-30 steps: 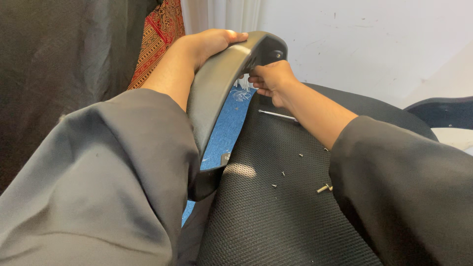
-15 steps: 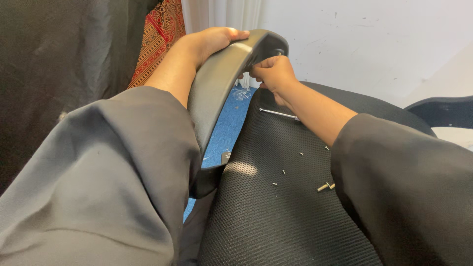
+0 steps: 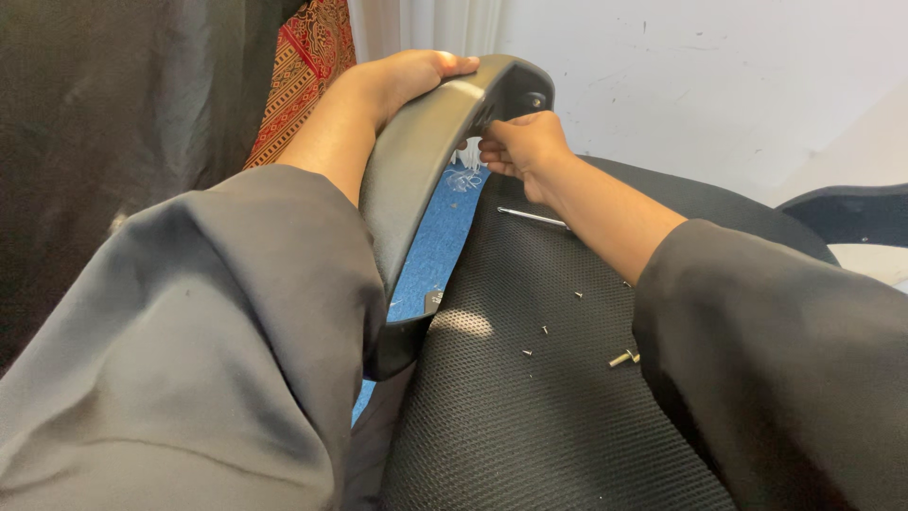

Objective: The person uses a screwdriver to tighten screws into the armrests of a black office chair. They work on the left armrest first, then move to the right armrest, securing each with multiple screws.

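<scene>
A curved black chair armrest (image 3: 421,170) stands along the left edge of a black mesh chair seat (image 3: 530,416). My left hand (image 3: 402,80) lies over its top and grips it from the far side. At the underside of the armrest's upper end, my right hand (image 3: 520,151) has its fingers pinched together; what they hold is hidden. A thin metal tool (image 3: 534,218) rests on the mesh just below that hand. A loose bolt (image 3: 622,359) and a few small metal bits (image 3: 544,331) lie on the seat.
Blue floor (image 3: 435,251) shows between armrest and seat. A red patterned cloth (image 3: 303,76) and dark fabric (image 3: 123,123) hang at the left, a white wall (image 3: 700,85) behind. Another black chair part (image 3: 851,213) sits at the right.
My right hand has shifted slightly at the armrest's upper end. The left hand and armrest stay put.
</scene>
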